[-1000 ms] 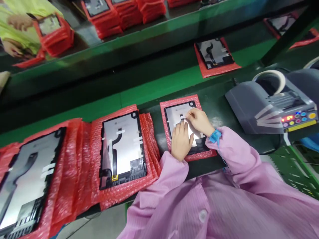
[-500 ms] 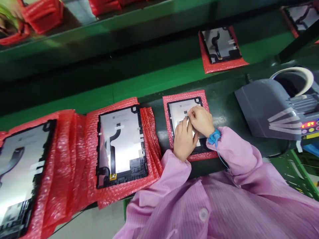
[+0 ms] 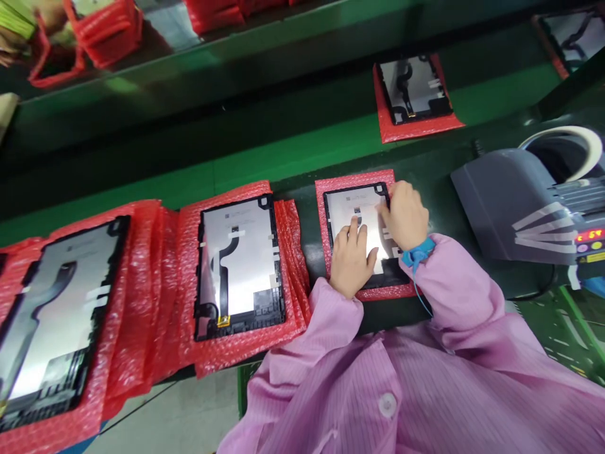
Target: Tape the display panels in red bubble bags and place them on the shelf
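A tablet-like panel with a silvery back and black frame (image 3: 368,236) lies on red bubble wrap (image 3: 324,239) in front of me. My left hand (image 3: 350,260) rests on the panel with its fingers spread, fingertips beside a small dark connector near the middle. Over the panel's right edge is my right hand (image 3: 407,214), slightly blurred, wearing a blue wrist strap (image 3: 418,252). Its fingers curl toward the panel, and whether they pinch anything is too blurred to tell.
Left of me, similar panels (image 3: 246,265) (image 3: 61,315) lie on stacked red wraps. A grey tape dispenser (image 3: 505,202) stands at the right. Another wrapped panel (image 3: 416,88) sits on the green belt beyond. A person's hand shows at the top left.
My right hand has moved right, away from my left fingertips, to the panel's right edge. My left hand stays on the panel. The view has shifted slightly.
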`<action>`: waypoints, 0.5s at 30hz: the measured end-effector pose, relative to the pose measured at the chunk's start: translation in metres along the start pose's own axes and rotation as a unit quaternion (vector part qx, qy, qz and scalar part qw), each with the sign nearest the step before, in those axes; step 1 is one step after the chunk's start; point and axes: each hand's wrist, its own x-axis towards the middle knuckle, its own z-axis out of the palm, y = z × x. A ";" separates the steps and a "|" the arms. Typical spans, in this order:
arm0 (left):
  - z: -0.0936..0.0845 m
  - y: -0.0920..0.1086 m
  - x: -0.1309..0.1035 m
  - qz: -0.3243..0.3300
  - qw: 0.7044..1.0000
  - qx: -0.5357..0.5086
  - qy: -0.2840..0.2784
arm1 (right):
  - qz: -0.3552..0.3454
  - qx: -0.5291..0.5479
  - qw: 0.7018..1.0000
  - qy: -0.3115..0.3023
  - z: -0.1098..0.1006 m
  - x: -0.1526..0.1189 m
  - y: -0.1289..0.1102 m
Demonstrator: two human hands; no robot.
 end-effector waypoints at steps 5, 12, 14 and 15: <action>0.005 -0.009 -0.014 -0.170 0.980 -0.005 0.101 | 0.077 0.023 0.997 -0.015 0.007 0.012 0.032; 0.021 -0.026 -0.021 -0.141 0.969 -0.112 0.168 | 0.086 0.094 0.991 -0.049 0.020 0.028 0.019; 0.022 -0.030 -0.022 -0.137 0.968 -0.110 0.177 | 0.093 0.160 0.981 -0.056 0.016 0.029 0.019; 0.021 -0.032 -0.022 -0.135 0.968 -0.113 0.180 | 0.100 0.214 0.970 -0.061 0.014 0.027 0.019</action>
